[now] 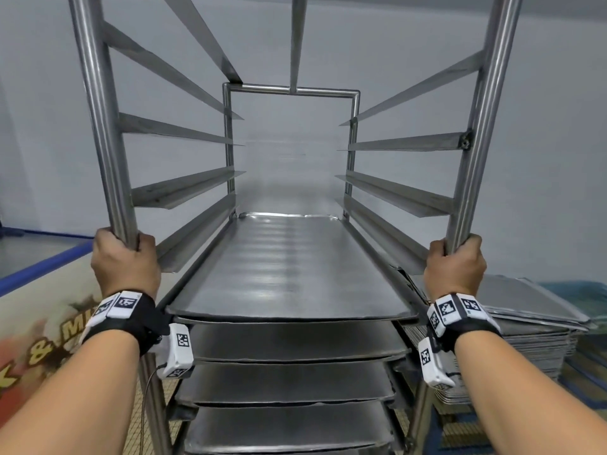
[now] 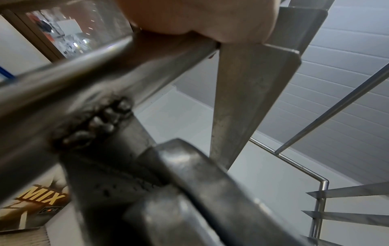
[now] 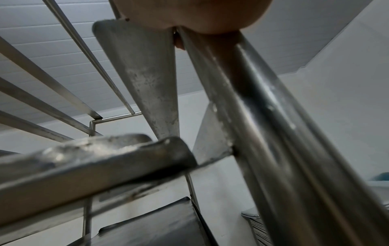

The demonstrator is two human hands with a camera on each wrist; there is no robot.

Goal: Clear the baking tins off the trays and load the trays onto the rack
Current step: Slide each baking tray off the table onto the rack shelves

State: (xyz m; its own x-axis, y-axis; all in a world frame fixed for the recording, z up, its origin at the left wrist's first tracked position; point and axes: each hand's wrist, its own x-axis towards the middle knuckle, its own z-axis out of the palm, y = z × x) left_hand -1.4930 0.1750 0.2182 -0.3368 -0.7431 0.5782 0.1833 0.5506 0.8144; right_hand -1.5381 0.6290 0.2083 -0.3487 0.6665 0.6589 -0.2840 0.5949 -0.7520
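Head view: left hand [image 1: 126, 264], right hand [image 1: 455, 266] grip rack [image 1: 105, 126] posts.

Commercial bakery or food-production room. Evidence: tall stainless tray rack [image 1: 108, 133] with angle-iron runners, both hands gripping its front posts; flat metal sheet trays [image 1: 289, 267] loaded on runners between and below grips; tall stack of same trays [image 1: 538, 326] just right of right-hand grip; pale panelled walls [image 1: 39, 110] beyond rack; printed banner reading "MIX" [image 2: 42, 198] low, left of left-hand grip.
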